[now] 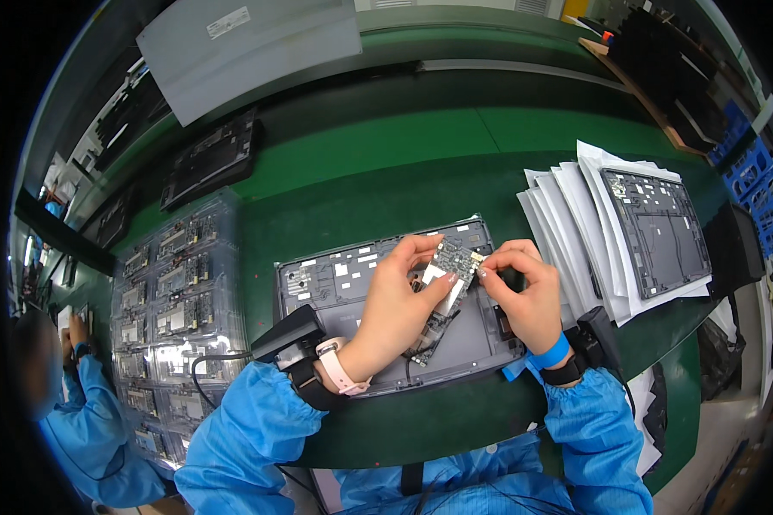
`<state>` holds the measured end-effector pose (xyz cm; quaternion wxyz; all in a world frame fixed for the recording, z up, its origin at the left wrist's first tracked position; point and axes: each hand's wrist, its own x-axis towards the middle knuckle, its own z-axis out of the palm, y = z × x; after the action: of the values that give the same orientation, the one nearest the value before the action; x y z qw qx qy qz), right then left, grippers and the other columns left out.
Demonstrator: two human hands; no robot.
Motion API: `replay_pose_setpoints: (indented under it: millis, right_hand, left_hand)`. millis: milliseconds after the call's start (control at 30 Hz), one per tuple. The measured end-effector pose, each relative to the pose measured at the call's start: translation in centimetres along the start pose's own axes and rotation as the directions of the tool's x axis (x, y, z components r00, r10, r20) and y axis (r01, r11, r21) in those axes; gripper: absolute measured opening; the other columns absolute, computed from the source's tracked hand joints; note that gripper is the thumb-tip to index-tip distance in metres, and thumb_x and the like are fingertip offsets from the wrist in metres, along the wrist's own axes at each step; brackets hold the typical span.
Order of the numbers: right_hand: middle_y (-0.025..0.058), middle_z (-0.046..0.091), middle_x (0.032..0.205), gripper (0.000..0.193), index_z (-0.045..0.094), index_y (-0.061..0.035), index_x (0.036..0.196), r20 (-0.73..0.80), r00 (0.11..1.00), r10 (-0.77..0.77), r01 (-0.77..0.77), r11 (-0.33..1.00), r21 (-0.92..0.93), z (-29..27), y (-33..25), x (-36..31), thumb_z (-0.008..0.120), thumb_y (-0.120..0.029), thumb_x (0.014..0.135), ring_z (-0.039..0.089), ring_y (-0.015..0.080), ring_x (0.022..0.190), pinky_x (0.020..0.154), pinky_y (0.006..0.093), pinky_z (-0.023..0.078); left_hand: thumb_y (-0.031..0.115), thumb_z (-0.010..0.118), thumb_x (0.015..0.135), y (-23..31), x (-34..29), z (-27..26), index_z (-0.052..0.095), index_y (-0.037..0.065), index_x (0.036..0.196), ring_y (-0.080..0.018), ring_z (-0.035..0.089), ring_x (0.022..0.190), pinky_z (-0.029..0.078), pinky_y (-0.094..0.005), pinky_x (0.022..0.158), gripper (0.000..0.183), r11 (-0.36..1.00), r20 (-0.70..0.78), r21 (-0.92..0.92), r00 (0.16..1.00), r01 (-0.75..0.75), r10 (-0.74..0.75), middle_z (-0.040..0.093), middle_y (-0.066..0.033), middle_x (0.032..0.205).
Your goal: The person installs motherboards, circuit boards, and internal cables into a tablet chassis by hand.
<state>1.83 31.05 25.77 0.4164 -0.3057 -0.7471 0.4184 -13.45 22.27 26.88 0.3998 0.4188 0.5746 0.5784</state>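
Between my hands a small green circuit board (458, 257) with silver shields is held tilted above a dark grey device housing (326, 293). My left hand (401, 296) grips the board along its left edge, thumb on top. At the board's upper right corner, my right hand (524, 287) pinches with thumb and forefinger; what lies between those fingertips is too small to make out. A dark strip with a narrow board end (429, 343) hangs below the board, over the housing. The housing lies flat on the green table, with pale pads stuck along its upper part.
Clear plastic trays (167, 292) of circuit boards stand at the left. To the right, a stack of white foam sheets (567, 232) bears another grey housing (659, 227). A dark housing (210, 163) lies at the back left. A co-worker's blue sleeve (103, 421) shows at far left.
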Motion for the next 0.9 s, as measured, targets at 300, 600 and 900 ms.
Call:
replay_pose_setpoints:
  millis: [300, 600, 900]
  right_hand:
    - [0.0075, 0.059, 0.083, 0.009, 0.068, -0.0032, 0.078, -0.027, 0.999, -0.039, 0.037, 0.995, -0.093, 0.1, -0.4, -0.1, 0.07, -0.005, 0.069, 0.06, 0.0161, 0.069, 0.062, 0.0273, 0.046]
    - [0.0083, 0.062, 0.083, 0.009, 0.069, -0.0034, 0.079, -0.057, 0.998, -0.038, 0.034, 0.997, -0.068, 0.2, 0.4, -0.2, 0.072, -0.004, 0.07, 0.061, 0.0184, 0.071, 0.063, 0.0286, 0.047]
    - [0.0089, 0.063, 0.091, 0.009, 0.068, -0.0042, 0.075, -0.087, 0.995, -0.04, 0.027, 0.989, -0.148, 0.1, -1.1, 0.2, 0.074, -0.008, 0.069, 0.058, 0.0253, 0.088, 0.075, 0.0343, 0.046]
  left_hand:
    - [0.001, 0.065, 0.079, 0.5, -0.3, 0.2, 0.052, -0.003, 0.119, -0.0145, 0.058, 0.094, 0.049, -0.0261, 0.074, 0.043, 0.943, -0.055, 0.298, 0.983, -0.149, 0.173, 0.059, -0.0145, 0.106]
    - [0.0, 0.065, 0.078, 1.0, -0.3, 0.2, 0.052, -0.004, 0.118, -0.0171, 0.056, 0.103, 0.047, -0.0279, 0.08, 0.042, 0.941, -0.048, 0.314, 0.988, -0.125, 0.148, 0.06, -0.0136, 0.106]
    - [-0.002, 0.064, 0.078, 1.4, 0.6, -0.8, 0.053, -0.005, 0.115, -0.017, 0.057, 0.101, 0.049, -0.0251, 0.075, 0.039, 0.938, 0.021, 0.321, 0.991, -0.134, 0.134, 0.059, -0.0139, 0.109]
